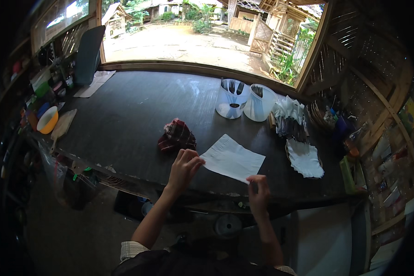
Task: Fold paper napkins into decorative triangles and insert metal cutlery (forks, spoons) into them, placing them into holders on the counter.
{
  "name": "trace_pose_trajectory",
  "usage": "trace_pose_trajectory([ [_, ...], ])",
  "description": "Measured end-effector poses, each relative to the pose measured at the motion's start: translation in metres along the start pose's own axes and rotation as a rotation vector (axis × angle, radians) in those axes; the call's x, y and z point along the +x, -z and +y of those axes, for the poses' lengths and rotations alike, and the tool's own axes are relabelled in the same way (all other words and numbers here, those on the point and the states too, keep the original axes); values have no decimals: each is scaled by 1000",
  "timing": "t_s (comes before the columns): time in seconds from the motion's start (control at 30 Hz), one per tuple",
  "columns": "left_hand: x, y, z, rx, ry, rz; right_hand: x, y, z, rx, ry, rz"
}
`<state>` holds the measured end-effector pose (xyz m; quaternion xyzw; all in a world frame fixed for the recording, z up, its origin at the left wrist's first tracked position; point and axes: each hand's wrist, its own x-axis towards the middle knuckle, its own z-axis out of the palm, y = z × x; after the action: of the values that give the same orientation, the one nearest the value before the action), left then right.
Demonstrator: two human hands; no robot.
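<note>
A white paper napkin (233, 157) is spread nearly flat at the near side of a dark tabletop (124, 117). My left hand (183, 169) pinches its left corner between thumb and fingers. At the near right corner, my right hand (259, 191) grips the napkin's edge the same way. Just beyond my left hand lies a crumpled red plaid cloth (177, 135). To the right of the napkin sits a stack of white napkins (304, 158) in a shallow holder.
Two translucent plastic tubs, a left one (227, 101) and a right one (259, 107), hold forks. Beside them stands a bundle of napkin-wrapped cutlery (289, 117). A green tray (352, 174) is at the right edge. An orange bowl (47, 120) and a wooden cutting board (63, 126) are at left.
</note>
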<state>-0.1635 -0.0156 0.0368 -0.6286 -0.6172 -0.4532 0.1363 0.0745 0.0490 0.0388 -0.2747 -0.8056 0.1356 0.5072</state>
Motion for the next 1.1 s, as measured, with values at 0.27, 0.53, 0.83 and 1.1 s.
trace_pose_trajectory([
  [0.27, -42, 0, 1, 98, 104, -103, -43, -16, 13, 20, -19, -117],
  [0.53, -73, 16, 18, 210, 313, -36, -32, -13, 11, 101, -16, -166],
  [0.83, -69, 20, 6, 243, 237, -126, 22, -23, 15, 96, -1, -168],
  [1.1, -59, 10, -1, 177, 333, -94, 82, -87, 64, 239, -254, -258],
])
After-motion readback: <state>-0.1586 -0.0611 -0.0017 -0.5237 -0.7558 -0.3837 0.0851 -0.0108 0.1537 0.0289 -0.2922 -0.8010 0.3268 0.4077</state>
